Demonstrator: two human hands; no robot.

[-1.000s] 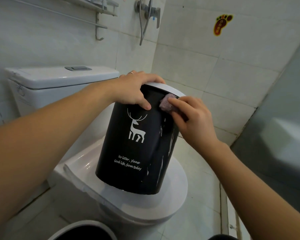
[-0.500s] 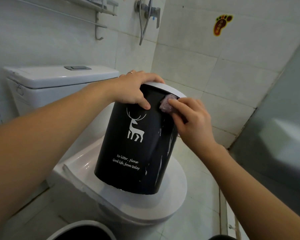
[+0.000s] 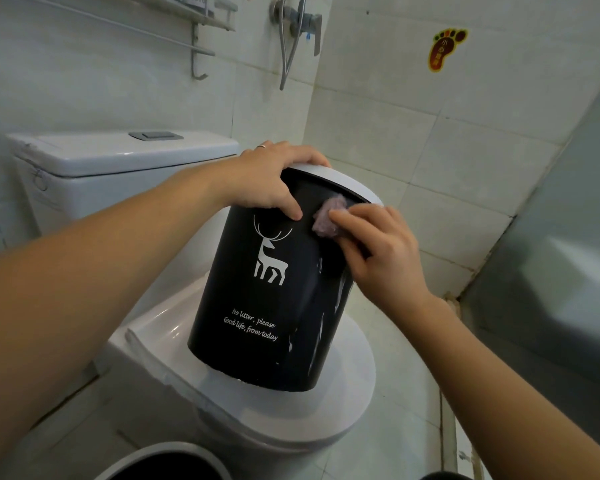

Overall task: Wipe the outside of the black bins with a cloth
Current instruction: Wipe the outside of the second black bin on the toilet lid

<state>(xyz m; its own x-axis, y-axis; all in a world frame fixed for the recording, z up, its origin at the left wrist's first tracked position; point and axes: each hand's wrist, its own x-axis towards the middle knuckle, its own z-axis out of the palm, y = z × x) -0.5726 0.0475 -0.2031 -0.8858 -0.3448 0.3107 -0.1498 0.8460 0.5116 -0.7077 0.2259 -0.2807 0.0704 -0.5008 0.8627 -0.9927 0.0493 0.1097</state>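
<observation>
A black bin point(image 3: 257, 317) with a white deer print, white lettering and a white rim stands tilted on the closed toilet lid point(image 3: 343, 403). My left hand point(image 3: 267, 181) grips the bin's top rim, thumb pressed on the black side. My right hand point(image 3: 378, 251) presses a small pinkish cloth point(image 3: 328, 218) against the upper right side of the bin, just under the rim. Wet streaks run down the bin's right side. A second bin's white rim point(image 3: 167, 452) shows at the bottom edge, its dark inside partly in view.
The white toilet cistern point(image 3: 118, 161) stands behind on the left. A metal shelf point(image 3: 201, 15) and a shower valve with hose point(image 3: 295, 26) hang on the tiled wall. A grey panel point(image 3: 561, 237) rises on the right. Tiled floor lies right of the toilet.
My right hand has slid the cloth slightly left and down along the bin's upper side. My left hand keeps its hold on the rim.
</observation>
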